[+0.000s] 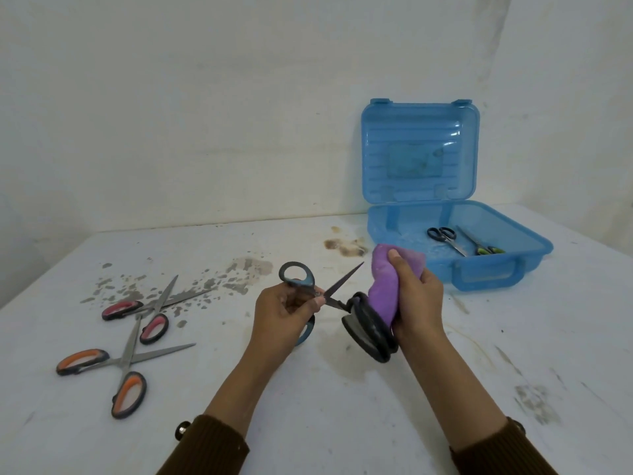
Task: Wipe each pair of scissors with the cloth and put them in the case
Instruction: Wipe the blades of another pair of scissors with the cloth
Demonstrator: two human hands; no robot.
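My left hand [291, 305] grips the blue-handled scissors [297, 275] near the pivot, their blades parted and one tip pointing up and to the right. My right hand [416, 299] holds the purple cloth [385, 289] bunched around the blades of the black-handled scissors [370, 334], whose handles hang below the cloth. The open blue case [513, 265] stands at the back right, its lid upright. Inside lie black-handled small scissors [442, 234] and green-handled scissors [488, 250]. The blades inside the cloth are hidden.
Pink-handled scissors [137, 310] and orange-handled scissors [102, 366] lie open on the left of the white table [342, 406]. Grey and brown stains mark the tabletop. A white wall rises close behind.
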